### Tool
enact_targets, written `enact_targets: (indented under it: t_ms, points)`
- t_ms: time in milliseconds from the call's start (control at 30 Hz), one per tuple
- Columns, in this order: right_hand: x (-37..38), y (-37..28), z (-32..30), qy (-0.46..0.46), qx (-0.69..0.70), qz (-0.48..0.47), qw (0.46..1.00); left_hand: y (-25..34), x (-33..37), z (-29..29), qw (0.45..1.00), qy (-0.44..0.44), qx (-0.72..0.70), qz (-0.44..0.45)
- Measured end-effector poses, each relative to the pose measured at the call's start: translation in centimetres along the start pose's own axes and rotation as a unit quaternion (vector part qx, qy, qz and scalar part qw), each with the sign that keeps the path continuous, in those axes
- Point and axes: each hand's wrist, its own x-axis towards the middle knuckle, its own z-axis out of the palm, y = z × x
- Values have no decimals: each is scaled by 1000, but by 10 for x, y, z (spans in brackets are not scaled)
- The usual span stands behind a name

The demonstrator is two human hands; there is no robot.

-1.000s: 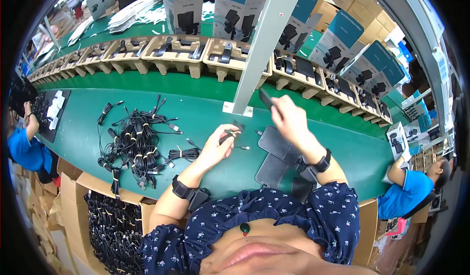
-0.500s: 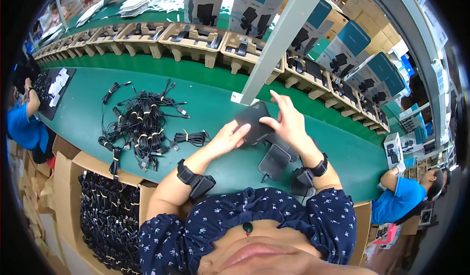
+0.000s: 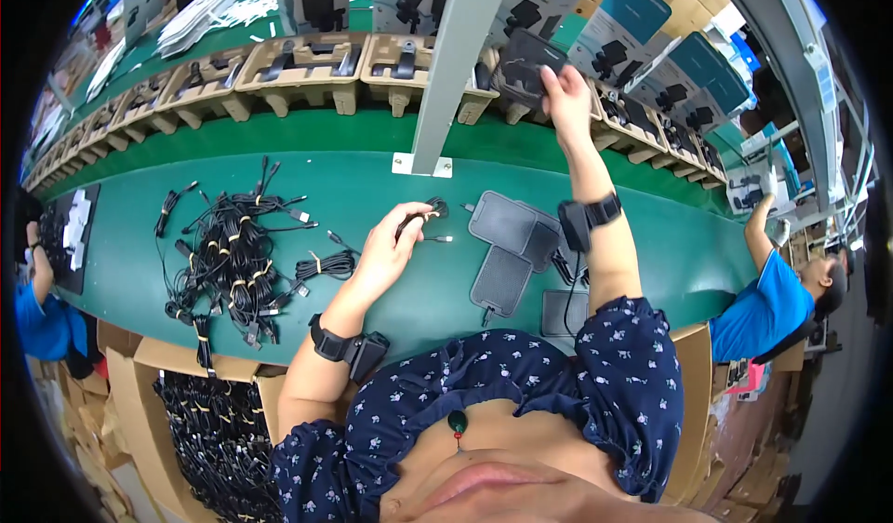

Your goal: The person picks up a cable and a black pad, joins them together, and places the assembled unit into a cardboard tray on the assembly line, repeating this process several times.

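My right hand (image 3: 569, 100) reaches out to the row of trays, its fingers closed at the edge of a flat black pad (image 3: 526, 65). The pad is tilted over a brown moulded tray, with a box behind it. Above the table, my left hand (image 3: 389, 239) is closed round a small tied black cable (image 3: 433, 210), whose plug end sticks out to the right. Several grey-black rectangular pads (image 3: 502, 279) lie overlapping between my arms, with a short cable among them. To the left spreads a heap of tied black cables (image 3: 233, 253), a single bundle (image 3: 326, 265) beside it.
A metal post (image 3: 456, 67) is bolted to the green table (image 3: 391, 323) ahead of me. Brown trays (image 3: 298, 67) line the far side, with printed boxes (image 3: 628, 16) behind. An open carton of cables (image 3: 209, 430) stands lower left. People in blue work at left and right.
My right hand has moved from the middle of the table out to the trays with a black pad. My left hand has let go of the pad and now holds a tied cable.
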Motion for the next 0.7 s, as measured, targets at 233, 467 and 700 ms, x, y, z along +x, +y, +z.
enact_targets:
  t_ms: [233,467,700]
  points:
    - [72,41,67,-26,-108,-13,994,5,-2,-4,999,-13,-3,-35]
    - [92,63,86,-96,-331,-2,939,-1,-4,-7,1000,23,8,-13]
    - [25,39,73,18,-363,-213,907,-10,-2,-4,998,59,26,22]
